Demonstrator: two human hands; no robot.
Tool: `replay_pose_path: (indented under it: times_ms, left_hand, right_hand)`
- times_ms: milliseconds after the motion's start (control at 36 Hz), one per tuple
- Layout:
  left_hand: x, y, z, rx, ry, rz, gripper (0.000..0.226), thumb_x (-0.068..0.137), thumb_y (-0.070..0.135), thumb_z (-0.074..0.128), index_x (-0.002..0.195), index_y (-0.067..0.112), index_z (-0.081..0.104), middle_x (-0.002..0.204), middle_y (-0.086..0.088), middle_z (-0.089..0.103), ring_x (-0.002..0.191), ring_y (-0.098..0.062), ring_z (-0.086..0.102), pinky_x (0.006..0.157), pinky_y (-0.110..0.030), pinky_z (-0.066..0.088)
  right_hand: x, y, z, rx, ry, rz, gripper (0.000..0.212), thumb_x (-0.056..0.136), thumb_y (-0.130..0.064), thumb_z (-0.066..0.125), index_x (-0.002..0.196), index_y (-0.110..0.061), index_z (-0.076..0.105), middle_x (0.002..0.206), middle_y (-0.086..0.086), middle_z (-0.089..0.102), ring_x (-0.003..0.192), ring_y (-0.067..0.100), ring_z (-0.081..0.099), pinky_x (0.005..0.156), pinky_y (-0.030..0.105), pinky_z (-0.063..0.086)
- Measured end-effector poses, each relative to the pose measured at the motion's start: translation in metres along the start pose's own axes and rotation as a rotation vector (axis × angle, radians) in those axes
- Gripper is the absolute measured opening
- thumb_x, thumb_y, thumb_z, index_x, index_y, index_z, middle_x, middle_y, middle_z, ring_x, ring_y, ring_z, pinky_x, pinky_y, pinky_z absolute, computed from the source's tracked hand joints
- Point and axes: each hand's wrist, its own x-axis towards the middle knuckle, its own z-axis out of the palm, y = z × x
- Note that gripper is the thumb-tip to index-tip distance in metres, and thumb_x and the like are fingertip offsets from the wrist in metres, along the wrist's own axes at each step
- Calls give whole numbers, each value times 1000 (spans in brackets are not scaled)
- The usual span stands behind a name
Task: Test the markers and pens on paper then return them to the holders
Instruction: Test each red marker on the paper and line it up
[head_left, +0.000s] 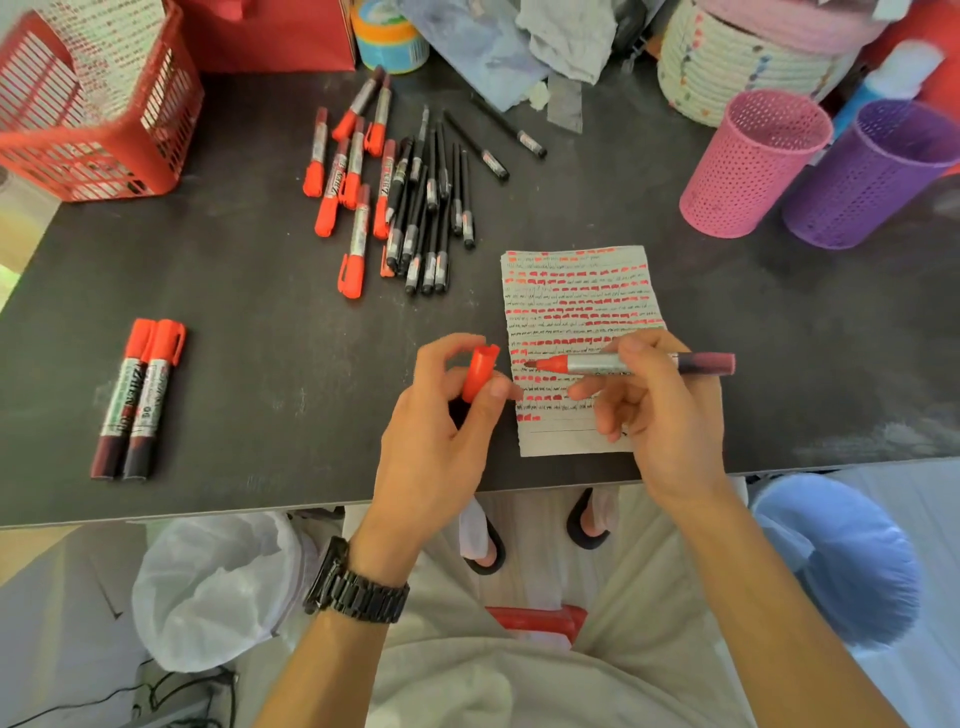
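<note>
My right hand (657, 410) grips an uncapped red marker (587, 364), its tip pointing left just over the lined paper (576, 291) covered in red and black test marks. My left hand (441, 415) pinches the marker's red cap (479, 371) just left of the paper. A heap of red markers (348, 176) and black pens (431, 208) lies behind on the dark table (249, 364). Two capped red markers (136, 400) lie side by side at the left. A pink holder (748, 166) and a purple holder (872, 176) stand at the back right.
A red mesh basket (88, 114) stands at the back left. A woven basket (737, 57), a tape roll (387, 36), a red bag and crumpled cloth line the back edge. Below the table's front edge are a white plastic bag (218, 587) and a blue stool (841, 561).
</note>
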Motion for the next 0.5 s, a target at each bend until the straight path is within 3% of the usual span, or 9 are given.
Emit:
replay_pose_path:
  times_ms: [111,167,306,500]
  left_hand:
    - [-1,-2,0,-6,-9,-17,19,94,54,51,108,43,43,99,19,72,97,-6,65,73,-39,52]
    - [-1,-2,0,21,-14,-16,16,95,51,54,108,46,47,100,19,71,97,-9,65,75,-43,53]
    - [0,-3,1,69,11,12,16,97,42,62,110,45,55,102,28,66,101,-2,61,71,-24,48]
    - [0,-4,1,44,14,47,17,97,38,63,113,42,59,106,30,66,105,0,61,77,-13,47]
  right_hand:
    - [0,1,1,-43,45,-6,37,88,-53,62,104,-22,74,81,11,77,49,17,60,43,19,42]
    - [0,2,2,-59,67,-15,39,88,-57,60,104,-24,75,75,11,76,44,12,56,43,17,41]
    - [-1,2,3,-80,81,-10,35,86,-62,58,98,-35,77,70,10,74,43,10,54,44,17,42]
    - [-2,1,2,-92,89,-11,44,87,-62,57,104,-25,74,68,10,72,46,13,55,43,19,42]
